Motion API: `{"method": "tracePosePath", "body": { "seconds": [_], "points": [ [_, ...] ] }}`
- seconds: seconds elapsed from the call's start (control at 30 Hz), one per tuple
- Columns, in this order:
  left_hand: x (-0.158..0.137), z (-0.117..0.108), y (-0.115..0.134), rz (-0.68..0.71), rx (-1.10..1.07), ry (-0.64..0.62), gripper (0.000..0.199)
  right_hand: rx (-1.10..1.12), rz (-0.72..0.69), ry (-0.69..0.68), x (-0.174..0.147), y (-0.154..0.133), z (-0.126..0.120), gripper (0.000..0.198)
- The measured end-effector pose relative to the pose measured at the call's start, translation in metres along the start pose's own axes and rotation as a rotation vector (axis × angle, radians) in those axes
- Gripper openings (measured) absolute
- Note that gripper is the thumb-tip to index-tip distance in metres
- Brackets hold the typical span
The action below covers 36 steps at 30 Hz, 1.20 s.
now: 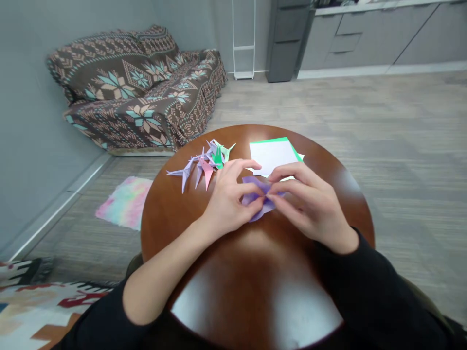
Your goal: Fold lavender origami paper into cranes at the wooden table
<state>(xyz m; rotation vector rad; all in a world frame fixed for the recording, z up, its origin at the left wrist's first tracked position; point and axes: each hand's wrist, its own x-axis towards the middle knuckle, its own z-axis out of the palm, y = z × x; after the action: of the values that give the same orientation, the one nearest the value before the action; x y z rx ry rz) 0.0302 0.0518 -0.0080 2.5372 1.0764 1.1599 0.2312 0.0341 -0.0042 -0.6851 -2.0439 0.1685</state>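
Note:
Between my two hands is a purple sheet of origami paper (254, 198), creased and partly raised above the brown table. My left hand (235, 194) pinches it near the middle with thumb and forefinger, while another finger stretches out above. From the other side my right hand (310, 197) pinches the same paper, its fingertips almost meeting those of the left. The fingers cover part of the folds. Beyond the left hand lie several folded paper cranes (187, 172) in purple, pink and green. A stack of square paper (274, 156), white on top with green edges showing, lies just past the right hand.
The round wooden table (255, 272) has a glossy top with light reflections. A sofa under a patterned cover (146, 97) stands at the back left. A pastel fluffy mat (126, 201) lies on the floor. Grey cabinets (368, 41) line the far wall.

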Motion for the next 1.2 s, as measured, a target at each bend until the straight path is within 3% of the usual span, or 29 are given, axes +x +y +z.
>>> {"method": "tracePosePath", "body": {
  "seconds": [0.27, 0.43, 0.53, 0.6, 0.7, 0.87, 1.0, 1.2],
  "points": [
    [-0.004, 0.003, -0.003, -0.025, 0.329, 0.033, 0.006, -0.145, -0.018, 0.046, -0.005, 0.003, 0.004, 0.019],
    [-0.004, -0.002, -0.008, -0.130, 0.449, 0.013, 0.020, -0.135, 0.034, 0.116, -0.005, 0.005, 0.001, 0.020],
    [-0.004, -0.004, -0.013, -0.169, 0.502, -0.005, 0.013, -0.124, 0.051, 0.114, -0.004, 0.006, 0.002, 0.019],
    [-0.005, -0.001, -0.015, -0.137, 0.467, -0.058, 0.009, -0.121, 0.056, 0.102, -0.004, 0.006, 0.003, 0.018],
    [-0.007, 0.007, -0.016, -0.056, 0.220, -0.116, 0.022, -0.136, 0.049, 0.083, -0.004, 0.007, 0.005, 0.017],
    [-0.007, 0.015, -0.009, -0.006, -0.135, 0.008, 0.020, -0.165, 0.021, 0.066, -0.004, 0.007, 0.005, 0.015],
    [-0.006, 0.013, -0.006, 0.058, -0.150, 0.052, 0.013, -0.168, 0.007, 0.060, -0.003, 0.005, 0.006, 0.015],
    [-0.007, 0.018, -0.015, 0.100, -0.065, 0.015, 0.015, -0.192, -0.029, 0.075, -0.002, -0.002, 0.007, 0.015]
  ]
}}
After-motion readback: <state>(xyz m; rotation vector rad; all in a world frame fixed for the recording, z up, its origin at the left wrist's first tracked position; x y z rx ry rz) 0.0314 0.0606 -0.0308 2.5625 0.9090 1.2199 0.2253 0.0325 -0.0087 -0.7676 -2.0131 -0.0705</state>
